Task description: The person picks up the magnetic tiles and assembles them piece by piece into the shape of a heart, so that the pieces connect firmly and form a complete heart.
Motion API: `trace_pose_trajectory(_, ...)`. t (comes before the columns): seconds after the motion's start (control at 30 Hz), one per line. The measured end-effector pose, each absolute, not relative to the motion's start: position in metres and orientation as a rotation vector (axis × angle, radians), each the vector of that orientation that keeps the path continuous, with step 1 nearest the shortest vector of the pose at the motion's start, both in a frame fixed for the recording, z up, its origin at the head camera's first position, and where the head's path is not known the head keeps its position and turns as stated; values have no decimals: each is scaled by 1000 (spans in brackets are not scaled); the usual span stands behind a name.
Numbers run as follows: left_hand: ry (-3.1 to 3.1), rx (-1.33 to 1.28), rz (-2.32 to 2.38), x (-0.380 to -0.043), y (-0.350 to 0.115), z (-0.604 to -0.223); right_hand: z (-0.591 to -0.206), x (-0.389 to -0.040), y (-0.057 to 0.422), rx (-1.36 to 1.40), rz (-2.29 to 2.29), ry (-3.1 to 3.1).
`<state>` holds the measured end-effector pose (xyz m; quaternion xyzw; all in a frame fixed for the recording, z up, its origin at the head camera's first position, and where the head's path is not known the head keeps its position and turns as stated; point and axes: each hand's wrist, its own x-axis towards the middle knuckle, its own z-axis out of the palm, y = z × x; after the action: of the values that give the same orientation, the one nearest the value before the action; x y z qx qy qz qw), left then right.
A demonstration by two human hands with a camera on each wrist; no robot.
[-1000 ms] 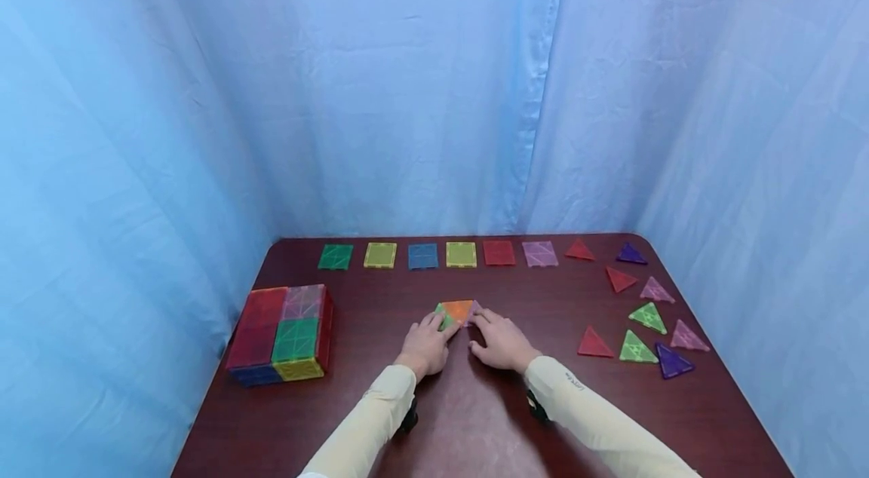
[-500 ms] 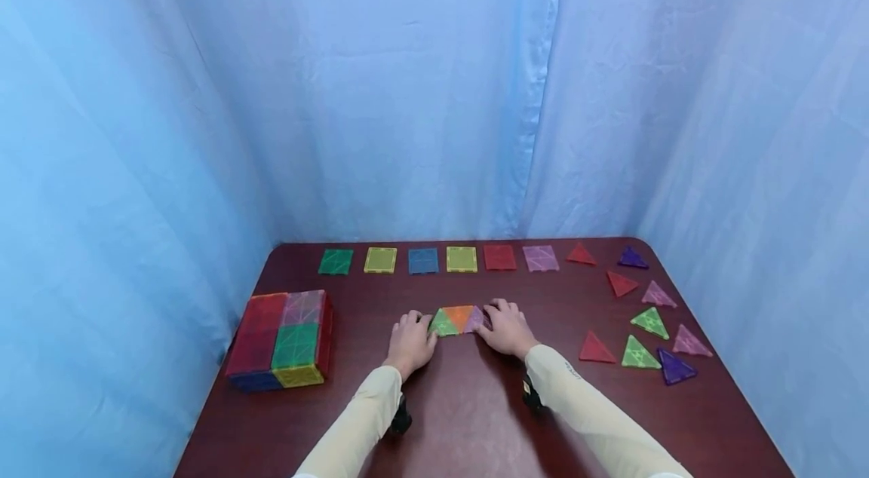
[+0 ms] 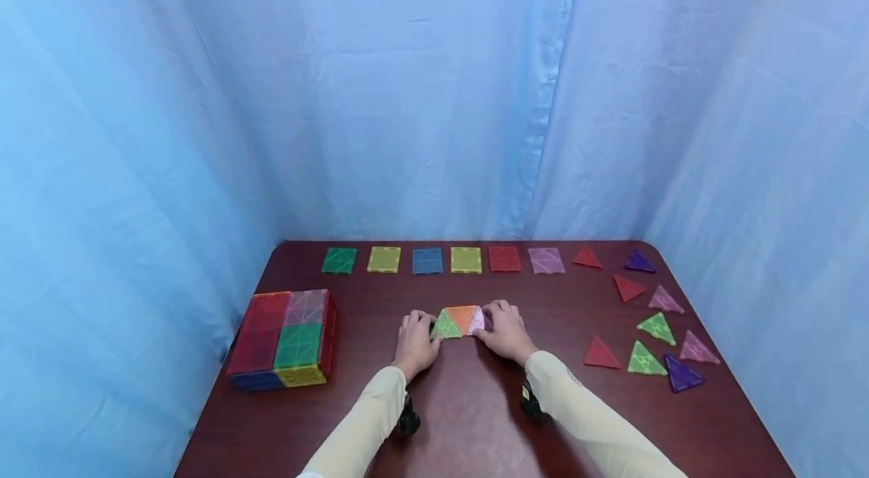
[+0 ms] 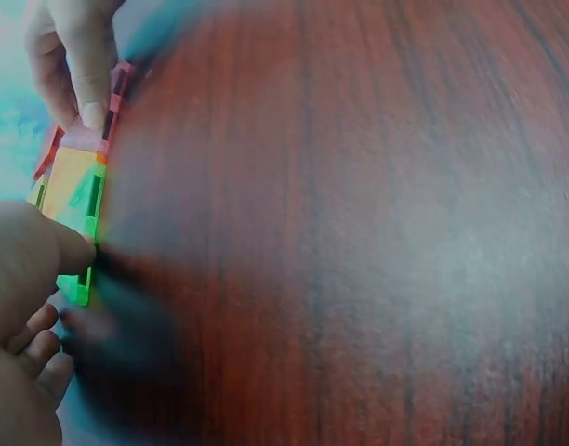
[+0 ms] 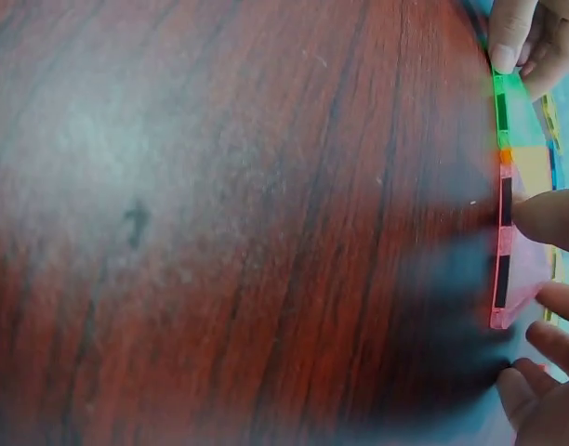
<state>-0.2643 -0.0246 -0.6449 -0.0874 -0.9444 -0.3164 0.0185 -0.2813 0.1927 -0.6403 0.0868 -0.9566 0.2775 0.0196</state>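
Three see-through magnetic triangle tiles are joined edge to edge in a short row at the middle of the table: a green one [image 3: 446, 326], an orange one [image 3: 462, 317] and a pink one [image 3: 477, 321]. My left hand [image 3: 415, 346] pinches the outer end of the green tile, thumb at the near edge in the left wrist view. At the other end, my right hand [image 3: 508, 332] grips the pink tile, its thumb [image 5: 545, 217] on the near side and fingers round the outer corner. Parts of both end tiles are hidden under the fingers.
A box-like block of coloured square tiles [image 3: 296, 342] stands at the left. Along the back edge lies a row of square tiles, including a blue one [image 3: 427, 261]. Several loose triangle tiles, such as a red one [image 3: 601, 354], are scattered at the right. Blue curtains [image 3: 407, 86] surround the table.
My left hand has shifted from over the green tile to its outer left end. My right hand has moved slightly outward along the pink tile, so more of the row shows.
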Motion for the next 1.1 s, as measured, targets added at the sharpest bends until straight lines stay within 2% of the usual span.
trace_pose_trajectory(0.2,-2874,-263,-1258,-277,-28,-636,-638,-290,193,225,1106,-2853)
trace_pose_trajectory(0.6,-2698,-322,-1098,-335,-22,-608,-621,-333,186,177,1117,-2612)
trace_pose_trajectory(1.1,-2681,-269,-1111,-341,-4,-629,-640,-336,189,67,1157,-2657)
